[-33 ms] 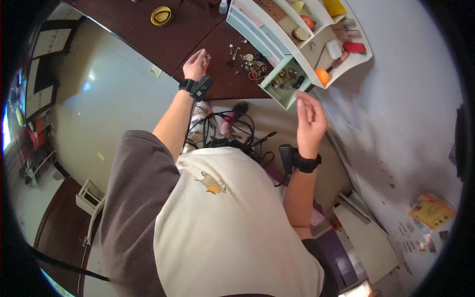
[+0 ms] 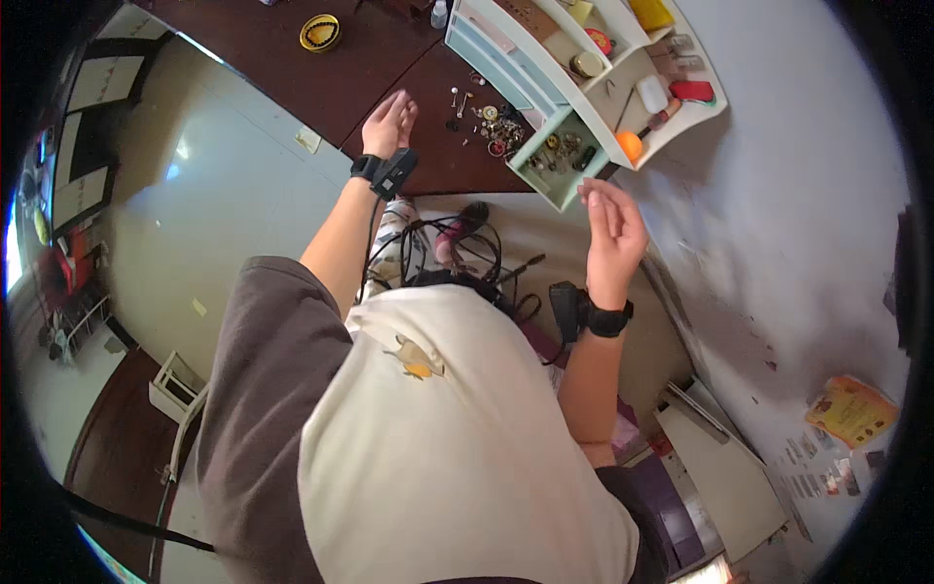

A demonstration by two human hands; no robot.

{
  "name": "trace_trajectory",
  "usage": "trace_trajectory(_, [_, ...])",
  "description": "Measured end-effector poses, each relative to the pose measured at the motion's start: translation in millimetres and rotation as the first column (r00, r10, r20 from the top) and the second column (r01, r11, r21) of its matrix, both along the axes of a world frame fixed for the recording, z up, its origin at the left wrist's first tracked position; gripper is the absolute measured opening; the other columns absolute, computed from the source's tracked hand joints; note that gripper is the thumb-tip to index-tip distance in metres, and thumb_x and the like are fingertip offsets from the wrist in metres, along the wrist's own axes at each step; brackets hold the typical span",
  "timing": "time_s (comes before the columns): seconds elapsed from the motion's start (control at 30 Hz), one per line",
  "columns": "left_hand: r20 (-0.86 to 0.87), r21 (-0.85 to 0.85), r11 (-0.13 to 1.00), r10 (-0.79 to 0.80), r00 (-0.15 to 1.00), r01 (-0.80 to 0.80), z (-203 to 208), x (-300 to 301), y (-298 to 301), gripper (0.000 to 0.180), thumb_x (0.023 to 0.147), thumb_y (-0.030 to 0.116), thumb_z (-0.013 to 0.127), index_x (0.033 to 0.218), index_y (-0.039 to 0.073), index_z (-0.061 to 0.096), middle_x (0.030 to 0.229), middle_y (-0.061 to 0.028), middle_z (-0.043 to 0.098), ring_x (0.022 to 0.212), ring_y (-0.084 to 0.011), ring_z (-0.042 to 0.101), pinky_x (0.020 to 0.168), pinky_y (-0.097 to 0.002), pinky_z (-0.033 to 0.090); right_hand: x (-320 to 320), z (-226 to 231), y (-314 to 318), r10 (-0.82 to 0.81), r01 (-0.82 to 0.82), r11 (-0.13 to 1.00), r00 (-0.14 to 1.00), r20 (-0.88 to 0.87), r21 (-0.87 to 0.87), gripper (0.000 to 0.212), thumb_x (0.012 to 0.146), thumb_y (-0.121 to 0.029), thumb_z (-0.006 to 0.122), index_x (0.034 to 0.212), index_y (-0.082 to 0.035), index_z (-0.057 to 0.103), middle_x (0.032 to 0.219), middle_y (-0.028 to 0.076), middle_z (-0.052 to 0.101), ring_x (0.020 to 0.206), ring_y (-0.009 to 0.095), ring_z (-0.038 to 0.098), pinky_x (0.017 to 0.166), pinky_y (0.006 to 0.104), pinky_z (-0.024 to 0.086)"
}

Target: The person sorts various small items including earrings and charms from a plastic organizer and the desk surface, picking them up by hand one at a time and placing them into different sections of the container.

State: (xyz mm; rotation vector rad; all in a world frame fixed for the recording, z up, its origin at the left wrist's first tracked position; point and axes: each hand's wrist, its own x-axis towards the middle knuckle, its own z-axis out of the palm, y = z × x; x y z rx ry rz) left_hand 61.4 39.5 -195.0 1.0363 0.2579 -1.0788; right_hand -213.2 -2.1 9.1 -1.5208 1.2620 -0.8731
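Observation:
My left hand is raised over the front edge of the dark table, its fingers loosely stretched with nothing visible in them. To its right lies a pile of small jewelry, with a few loose pieces near it. A pale green drawer is pulled out from a white desktop organizer, and more jewelry lies inside with a small black item. Just off the drawer's near right corner is my right hand, fingers slightly bent and apart, holding nothing I can see.
On the organizer's shelves sit an orange ball, a red case, a white box and a round jar. A yellow bowl with a dark bead bracelet stands far left on the table. Black cables hang below its edge.
The left hand's fingers have shifted up slightly. The right hand is almost where it was, and the drawer and jewelry look the same.

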Motion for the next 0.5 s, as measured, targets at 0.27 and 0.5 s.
trace_trajectory(0.27, [-0.199,-0.663,0.736,-0.353,0.914,0.139,219,-65,2,0.027,0.094,0.011,0.051,0.12,0.004,0.047,0.105,-0.007,0.053,0.088,-0.0124,0.058,0.074,-0.0189,0.055,-33,78,8,-0.093,0.1,0.995,0.902,0.421,0.006,0.01,0.088,-0.002,0.058,0.097,0.002,0.059,0.091,0.01,0.064,0.077,0.015,0.061,0.072,0.0282,0.049])
trace_trajectory(0.5, [-0.106,-0.768,0.557,-0.599,0.794,0.317,329,-157,57,0.033,0.093,0.015,0.054,0.122,0.008,0.041,0.101,-0.0032,0.051,0.066,-0.0026,0.043,0.044,-0.0107,0.039,-67,141,57,0.027,0.099,0.961,0.895,0.445,-0.258,0.011,0.083,0.004,0.06,0.094,0.003,0.059,0.088,0.01,0.064,0.074,0.014,0.06,0.067,0.0245,0.05])
